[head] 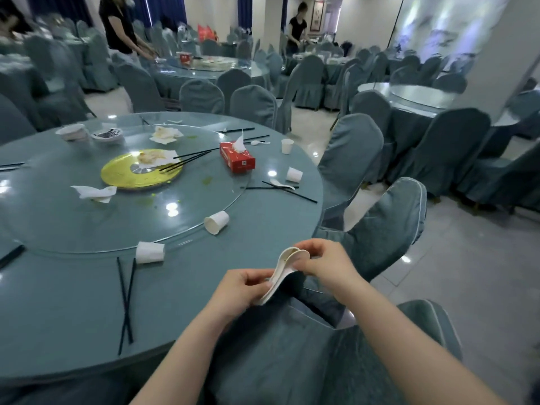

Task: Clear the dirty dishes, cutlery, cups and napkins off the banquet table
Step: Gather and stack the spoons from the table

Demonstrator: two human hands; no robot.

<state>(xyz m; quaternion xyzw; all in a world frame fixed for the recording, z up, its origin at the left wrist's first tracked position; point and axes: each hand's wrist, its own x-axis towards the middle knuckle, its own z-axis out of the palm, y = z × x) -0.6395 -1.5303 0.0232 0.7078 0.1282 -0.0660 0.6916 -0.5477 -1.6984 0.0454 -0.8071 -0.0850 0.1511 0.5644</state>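
Left hand: grips handles of stacked white ceramic soup spoons, held above table edge. Right hand: pinches the spoon bowls. Pair of black chopsticks, crossed, on round blue-grey banquet table. Two white paper cups, tipped over: one, another beyond. Red tissue box on the glass turntable, beside gold round plate.

Both hands are up over the table edge: the left hand pinches the handles of stacked white spoons, the right hand grips their bowls. On the round table, crossed black chopsticks, two tipped paper cups, a gold plate, and a red tissue box beside it. Covered chairs ring the table.
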